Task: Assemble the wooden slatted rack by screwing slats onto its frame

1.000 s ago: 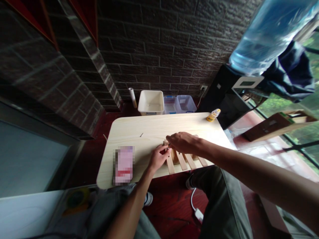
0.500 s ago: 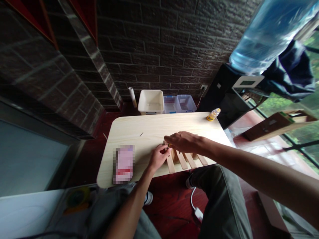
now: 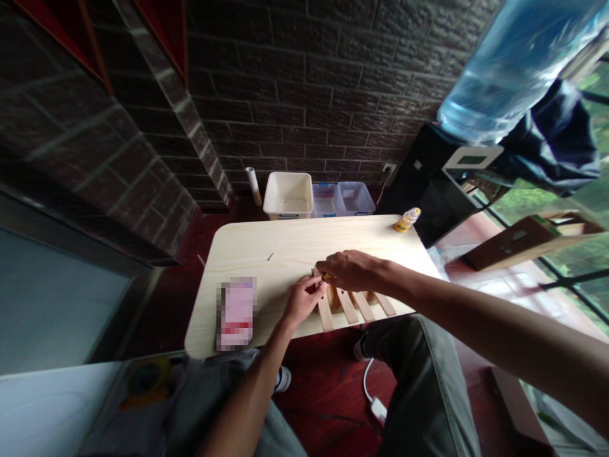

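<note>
My right hand (image 3: 354, 269) is closed around a short yellow-handled screwdriver (image 3: 326, 277); most of the tool is hidden by my fingers. Its working end points down and left toward my left hand (image 3: 303, 298). The thumb and fingers of that hand are pinched together at the tip, over the leftmost slat; whatever they hold is too small to make out. Under both hands lies a wooden slatted piece (image 3: 325, 316), its several light slats reaching toward the table's near edge. Small dark holes show in some slats.
The pale wooden table (image 3: 285, 238) carries a small dark screw-like piece (image 3: 269, 256), a blurred-out pink item (image 3: 236, 314) and a clear bottle with yellow (image 3: 408, 219). Plastic bins (image 3: 288, 193) stand behind it. A water dispenser (image 3: 428, 171) is at right, a white power strip (image 3: 379, 410) below.
My right hand has turned slightly, with its fingers curled further over the screwdriver, and more of the yellow handle shows. My left hand has stayed nearly still.
</note>
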### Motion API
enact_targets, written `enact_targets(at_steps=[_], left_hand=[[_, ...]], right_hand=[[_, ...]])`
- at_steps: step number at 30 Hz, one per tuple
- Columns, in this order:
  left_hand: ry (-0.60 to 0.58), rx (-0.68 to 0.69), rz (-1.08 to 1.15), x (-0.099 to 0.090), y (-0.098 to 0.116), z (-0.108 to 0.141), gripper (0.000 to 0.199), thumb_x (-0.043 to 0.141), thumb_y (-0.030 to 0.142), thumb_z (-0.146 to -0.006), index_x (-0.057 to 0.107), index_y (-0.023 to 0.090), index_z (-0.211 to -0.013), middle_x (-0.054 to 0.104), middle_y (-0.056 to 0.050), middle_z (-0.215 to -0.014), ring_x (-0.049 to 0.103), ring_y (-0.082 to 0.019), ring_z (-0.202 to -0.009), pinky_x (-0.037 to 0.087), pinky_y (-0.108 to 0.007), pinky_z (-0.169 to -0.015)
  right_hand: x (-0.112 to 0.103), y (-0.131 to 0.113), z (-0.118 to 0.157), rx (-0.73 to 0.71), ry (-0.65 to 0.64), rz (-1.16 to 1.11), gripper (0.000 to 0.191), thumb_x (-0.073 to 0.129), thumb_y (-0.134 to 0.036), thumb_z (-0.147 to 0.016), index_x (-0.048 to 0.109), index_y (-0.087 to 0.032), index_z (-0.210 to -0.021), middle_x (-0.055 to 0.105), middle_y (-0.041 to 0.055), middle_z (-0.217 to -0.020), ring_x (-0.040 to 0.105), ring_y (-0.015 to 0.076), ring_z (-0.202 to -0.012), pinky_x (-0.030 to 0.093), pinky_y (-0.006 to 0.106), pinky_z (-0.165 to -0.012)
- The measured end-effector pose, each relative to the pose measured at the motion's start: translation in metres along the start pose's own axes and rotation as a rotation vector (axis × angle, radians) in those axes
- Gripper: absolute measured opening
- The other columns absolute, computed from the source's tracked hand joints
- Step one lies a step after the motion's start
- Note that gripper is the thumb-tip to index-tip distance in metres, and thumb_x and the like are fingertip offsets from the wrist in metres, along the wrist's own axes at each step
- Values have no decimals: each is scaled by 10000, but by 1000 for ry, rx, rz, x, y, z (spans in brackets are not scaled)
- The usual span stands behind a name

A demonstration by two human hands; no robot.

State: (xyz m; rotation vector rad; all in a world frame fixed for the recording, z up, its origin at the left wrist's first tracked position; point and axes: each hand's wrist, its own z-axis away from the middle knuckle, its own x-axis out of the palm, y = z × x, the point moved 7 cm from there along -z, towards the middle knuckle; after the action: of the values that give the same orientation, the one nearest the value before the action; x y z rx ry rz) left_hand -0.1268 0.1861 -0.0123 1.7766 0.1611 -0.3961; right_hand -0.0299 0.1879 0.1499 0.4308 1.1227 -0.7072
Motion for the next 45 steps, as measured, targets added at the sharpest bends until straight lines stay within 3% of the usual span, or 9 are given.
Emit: enact_targets(at_steps=[9, 18, 25, 32, 38, 45], left_hand=[[4, -14, -4, 0, -3, 1, 219, 622, 341, -873, 762, 187, -944, 633, -18, -777, 565, -120, -686, 464, -209, -621], [4, -24, 34, 0, -3, 1, 220, 627, 341, -870, 762, 189, -956, 635, -13, -781, 561, -106, -666, 465, -183, -581], [3, 5, -2, 0, 1, 0, 181, 600, 293, -876, 743, 182, -869, 603, 0, -741, 539, -107, -664, 438, -200, -611], [28, -2, -43, -1, -1, 1, 143, 618, 268, -854, 730, 178, -860, 644, -4, -758, 571, -120, -690, 440, -212, -643], [10, -1, -22, 0, -2, 1, 158, 618, 264, -849, 738, 176, -904, 642, -6, -778, 569, -114, -686, 442, -208, -640], [18, 6, -24, 0, -2, 2, 165, 613, 237, -843, 745, 187, -929, 639, -5, -779, 573, -115, -688, 453, -213, -654]], right_hand=[[1, -3, -2, -14, 25, 107, 204, 454, -195, -1002, 609, -135, -1120, 723, 124, -1002, 702, 214, -829, 467, 284, -650], [6, 3, -2, 82, 6, 81, 241, 446, -261, -1009, 589, -126, -1149, 716, 126, -939, 709, 224, -806, 457, 269, -611], [0, -8, 0, -27, 21, 83, 239, 450, -197, -995, 563, -185, -1206, 711, 91, -981, 699, 203, -832, 455, 263, -638], [7, -12, -4, -7, 60, 83, 258, 396, -171, -1010, 566, -177, -1203, 722, 92, -960, 701, 215, -840, 473, 274, -649], [7, -10, -9, 49, 59, 90, 252, 419, -162, -992, 564, -141, -1196, 728, 127, -921, 713, 245, -855, 506, 294, -669], [2, -6, -8, 100, 35, 83, 298, 453, -221, -982, 532, -96, -1241, 713, 184, -1020, 715, 257, -888, 529, 304, -686]])
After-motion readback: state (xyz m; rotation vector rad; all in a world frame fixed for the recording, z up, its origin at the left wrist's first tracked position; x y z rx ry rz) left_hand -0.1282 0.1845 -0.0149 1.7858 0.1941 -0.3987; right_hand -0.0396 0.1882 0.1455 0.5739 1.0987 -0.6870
